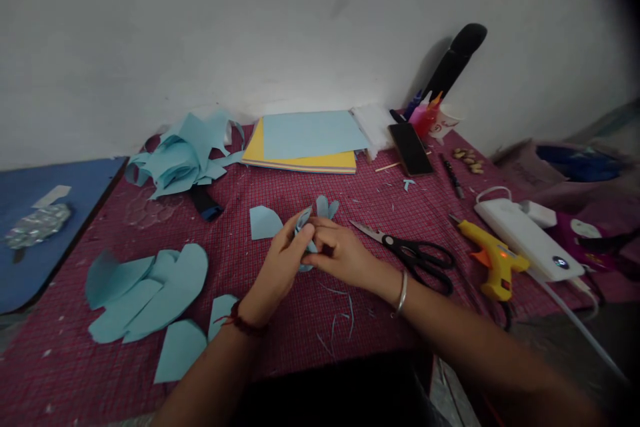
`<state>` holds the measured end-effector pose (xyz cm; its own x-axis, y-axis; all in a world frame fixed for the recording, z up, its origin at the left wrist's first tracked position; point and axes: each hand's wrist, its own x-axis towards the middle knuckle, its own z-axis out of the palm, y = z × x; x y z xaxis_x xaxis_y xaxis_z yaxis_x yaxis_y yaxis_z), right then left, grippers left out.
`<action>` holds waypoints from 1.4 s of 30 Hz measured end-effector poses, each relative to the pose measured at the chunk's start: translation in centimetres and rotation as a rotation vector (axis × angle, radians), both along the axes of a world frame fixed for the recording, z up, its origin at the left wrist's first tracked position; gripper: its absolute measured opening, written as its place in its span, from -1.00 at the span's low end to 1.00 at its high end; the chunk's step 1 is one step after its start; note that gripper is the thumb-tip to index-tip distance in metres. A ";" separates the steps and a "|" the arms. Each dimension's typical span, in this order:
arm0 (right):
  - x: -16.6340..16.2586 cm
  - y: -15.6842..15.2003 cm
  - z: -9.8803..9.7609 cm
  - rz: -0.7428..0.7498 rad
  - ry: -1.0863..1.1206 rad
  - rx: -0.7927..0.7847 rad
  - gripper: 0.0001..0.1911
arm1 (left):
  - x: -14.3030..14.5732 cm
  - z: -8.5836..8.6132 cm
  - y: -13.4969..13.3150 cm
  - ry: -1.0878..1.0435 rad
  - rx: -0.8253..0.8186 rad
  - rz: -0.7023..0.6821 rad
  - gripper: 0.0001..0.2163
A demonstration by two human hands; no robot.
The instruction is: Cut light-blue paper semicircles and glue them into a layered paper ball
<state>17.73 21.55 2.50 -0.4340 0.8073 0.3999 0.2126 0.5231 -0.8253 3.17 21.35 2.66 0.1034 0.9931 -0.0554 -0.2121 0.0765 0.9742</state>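
Observation:
Near the middle of the table, my left hand [285, 253] is closed on a folded light-blue paper piece [303, 220], its thumb pressed against it. My right hand [340, 250] meets it from the other side, thumb and fingers pinched at the same paper; the fingers partly hide it. Just beyond my hands lies a small petal-shaped blue paper cutout [327, 207]. To the left is a flat blue paper piece with one rounded corner [265, 222]. Black-handled scissors [407, 250] lie to the right of my right hand, blades partly apart. Thin paper strips [350, 313] are scattered below.
Large blue paper petals [165, 293] lie left, crumpled blue scraps [180, 153] behind them. Coloured sheets [310, 137] are stacked at the wall. Rightward are a phone [410, 147], a yellow glue gun [493, 259] with a lit orange light, and a white power unit [530, 240] with cables.

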 end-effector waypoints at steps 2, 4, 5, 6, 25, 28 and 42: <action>0.2 0.3 0.2 0.022 0.153 -0.058 -0.62 | -0.1 0.0 0.2 -0.125 -0.094 -0.011 -0.66; 0.5 0.7 0.4 0.024 0.284 -0.134 -0.59 | -0.4 0.1 0.5 -0.216 -0.185 -0.023 -0.64; 0.8 0.9 0.6 0.021 0.328 -0.173 -0.58 | -0.6 0.2 0.7 -0.236 -0.213 -0.018 -0.63; 1.0 1.1 0.7 0.013 0.359 -0.211 -0.57 | -0.8 0.2 0.8 -0.242 -0.227 -0.008 -0.64; 3.7 3.7 0.0 -0.223 0.402 -0.462 -0.66 | -3.2 0.7 3.0 -0.319 -0.059 0.184 -0.65; 3.4 3.5 0.1 -0.237 0.401 -0.442 -0.67 | -3.2 0.7 2.8 -0.322 -0.037 0.159 -0.65; 3.1 3.1 -0.3 -0.329 0.394 -0.361 -0.67 | -3.6 0.1 3.1 -0.308 0.004 0.110 -0.63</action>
<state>20.81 24.63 2.17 -0.0154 0.9876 0.1564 -0.0414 0.1557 -0.9869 -0.42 24.45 2.78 0.0064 0.9994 -0.0343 -0.5040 0.0329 0.8631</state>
